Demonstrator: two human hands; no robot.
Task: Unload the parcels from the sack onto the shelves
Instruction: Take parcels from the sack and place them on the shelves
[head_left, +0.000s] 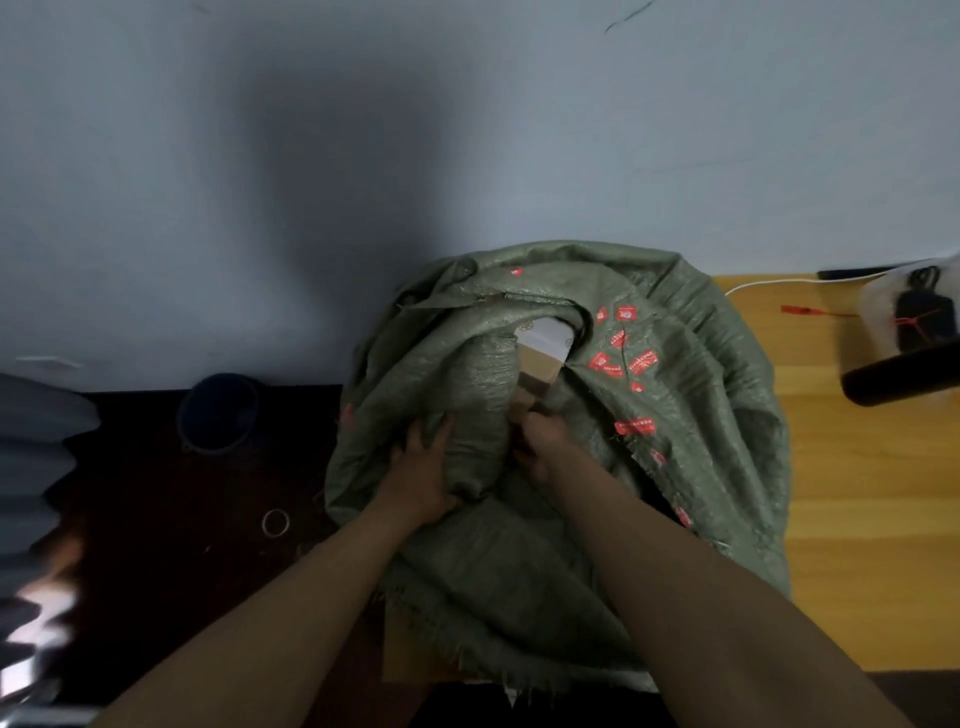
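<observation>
A: Left hand (422, 470) grips a bunched fold of the sack (691, 395); right hand (540, 441) reaches into its mouth, grip hidden.

B: Sack: coarse green woven plastic, red printed marks unreadable, slumped on wooden tabletop (862, 519). Cardboard parcels (537, 364) inside, one white-labelled.
</observation>
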